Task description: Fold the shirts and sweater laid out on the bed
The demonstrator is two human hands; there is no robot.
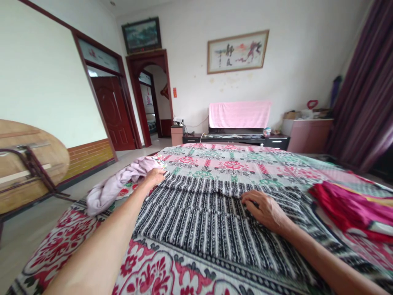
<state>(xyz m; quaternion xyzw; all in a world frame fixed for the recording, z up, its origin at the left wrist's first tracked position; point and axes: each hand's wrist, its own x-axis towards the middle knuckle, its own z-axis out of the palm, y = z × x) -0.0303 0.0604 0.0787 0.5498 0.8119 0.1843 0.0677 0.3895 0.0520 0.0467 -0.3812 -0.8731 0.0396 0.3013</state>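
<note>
A black-and-white striped knit garment (190, 223) lies spread on the bed, with a folded band along its far edge. My left hand (156, 176) is closed on the garment's far left corner, its fingertips partly hidden. My right hand (264, 209) lies on the right part of the garment, fingers curled down and pinching the cloth near the fold. Part of the garment stretches out to the right beneath my right forearm.
A flowered bedspread (153, 270) covers the bed. A pale lilac cloth (113, 188) lies bunched at left, and folded red and magenta clothes (356, 207) at right. A round folding table (30, 159) leans at left. Beyond stands a low TV cabinet (278, 142).
</note>
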